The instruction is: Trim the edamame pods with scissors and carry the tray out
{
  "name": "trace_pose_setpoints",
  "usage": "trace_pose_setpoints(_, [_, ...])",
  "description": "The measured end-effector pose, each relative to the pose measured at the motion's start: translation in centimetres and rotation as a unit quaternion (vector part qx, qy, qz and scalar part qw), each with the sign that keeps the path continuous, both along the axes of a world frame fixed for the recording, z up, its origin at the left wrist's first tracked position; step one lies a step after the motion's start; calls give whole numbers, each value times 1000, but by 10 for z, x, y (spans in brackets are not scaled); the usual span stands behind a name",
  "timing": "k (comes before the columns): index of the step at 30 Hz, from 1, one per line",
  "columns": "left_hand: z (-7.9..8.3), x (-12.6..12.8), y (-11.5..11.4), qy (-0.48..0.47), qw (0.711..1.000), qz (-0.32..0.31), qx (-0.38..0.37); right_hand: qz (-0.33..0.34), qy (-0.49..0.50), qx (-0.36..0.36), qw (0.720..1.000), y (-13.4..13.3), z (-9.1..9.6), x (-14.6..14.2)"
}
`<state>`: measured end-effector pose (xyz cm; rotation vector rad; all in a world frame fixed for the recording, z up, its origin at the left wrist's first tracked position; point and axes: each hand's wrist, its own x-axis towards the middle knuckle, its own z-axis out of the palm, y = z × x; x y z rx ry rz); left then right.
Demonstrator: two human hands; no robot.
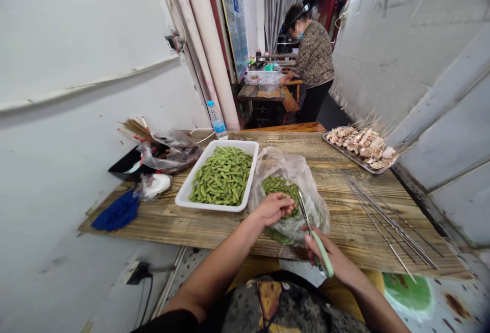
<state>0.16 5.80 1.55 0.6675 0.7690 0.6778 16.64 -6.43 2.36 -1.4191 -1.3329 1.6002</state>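
My left hand point(273, 207) reaches into a clear plastic bag point(291, 170) of green edamame pods point(278, 186) and pinches a pod at the bag's mouth. My right hand point(329, 257) grips scissors point(311, 228) with pale green handles, their blades pointing up toward the pod by my left fingers. A white rectangular tray point(184, 198) heaped with edamame pods point(222, 176) lies just left of the bag on the wooden table point(344, 210).
A metal tray of meat skewers point(363, 145) sits at the far right, loose metal skewers point(386, 218) lie to the right. A water bottle point(217, 119), bagged bamboo sticks point(161, 144) and a blue cloth point(117, 211) are at the left. Another person point(312, 62) stands at a farther table.
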Motion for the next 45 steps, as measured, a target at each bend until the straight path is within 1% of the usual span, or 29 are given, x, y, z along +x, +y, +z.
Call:
trace_pose_setpoints(3, [-1, 3, -5, -2, 1000, 19, 4, 7, -24, 9, 1000, 0, 3, 0])
trace_pose_setpoints(6, [-1, 8, -11, 16, 999, 44, 23, 4, -32, 11, 999, 1, 2, -1])
trace_pose_setpoints(11, [-2, 17, -24, 45, 990, 113, 67, -12, -14, 2, 1000, 3, -4, -1])
trace_pose_setpoints(13, [-4, 19, -28, 50, 987, 128, 77, -18, -8, 5, 1000, 4, -5, -2])
trace_pose_setpoints(15, [-5, 19, -29, 55, 987, 130, 77, -30, 6, -1, 1000, 6, -7, -3])
trace_pose_setpoints(18, [-4, 16, -23, 56, 989, 130, 51, -54, 49, -41, 996, 10, -14, -3])
trace_pose_setpoints(20, [-3, 11, -14, 49, 987, 152, 37, -65, 93, -75, 991, 13, -19, -1])
trace_pose_setpoints(22, [-3, 8, -3, 47, 982, 180, 35, -82, 153, -117, 978, 13, -23, 3])
trace_pose_setpoints(24, [-6, 7, 8, 82, 978, 187, 45, -113, 210, -153, 959, 13, -23, 7])
trace_pose_setpoints(26, [-12, 11, 17, 173, 967, 163, 88, -148, 247, -169, 943, 11, -21, 10])
trace_pose_setpoints(27, [-15, 14, 20, 235, 953, 140, 130, -161, 257, -170, 938, 10, -20, 12])
trace_pose_setpoints(28, [-18, 19, 22, 304, 929, 106, 182, -172, 262, -170, 934, 9, -19, 13])
trace_pose_setpoints(29, [-20, 24, 23, 374, 895, 65, 236, -178, 262, -168, 933, 9, -20, 13])
trace_pose_setpoints(30, [-22, 30, 24, 440, 850, 21, 288, -181, 259, -165, 934, 8, -20, 14])
trace_pose_setpoints(31, [-22, 36, 24, 500, 800, -22, 331, -178, 253, -161, 937, 7, -21, 13])
trace_pose_setpoints(33, [-19, 46, 25, 591, 704, -88, 383, -163, 234, -151, 947, 6, -24, 13])
trace_pose_setpoints(34, [-16, 49, 25, 621, 667, -105, 397, -152, 221, -146, 952, 4, -24, 12])
trace_pose_setpoints(35, [-13, 52, 26, 638, 645, -118, 405, -141, 206, -140, 958, 3, -24, 12])
trace_pose_setpoints(36, [-10, 52, 28, 643, 636, -130, 406, -130, 189, -135, 964, 2, -23, 11])
trace_pose_setpoints(38, [-6, 49, 31, 636, 643, -149, 399, -114, 149, -119, 975, 0, -21, 11])
trace_pose_setpoints(39, [-4, 46, 33, 627, 654, -156, 394, -106, 126, -107, 981, 0, -19, 11])
trace_pose_setpoints(40, [-3, 40, 35, 610, 671, -157, 391, -95, 101, -94, 986, 0, -19, 12])
trace_pose_setpoints(41, [-2, 35, 36, 585, 696, -148, 389, -85, 77, -83, 990, 0, -18, 12])
trace_pose_setpoints(42, [-2, 28, 37, 551, 729, -130, 385, -76, 57, -75, 993, 1, -18, 13])
trace_pose_setpoints(43, [-1, 22, 36, 507, 769, -108, 374, -68, 43, -71, 994, 2, -18, 13])
trace_pose_setpoints(45, [-1, 10, 33, 413, 850, -73, 319, -55, 30, -71, 995, 5, -18, 13])
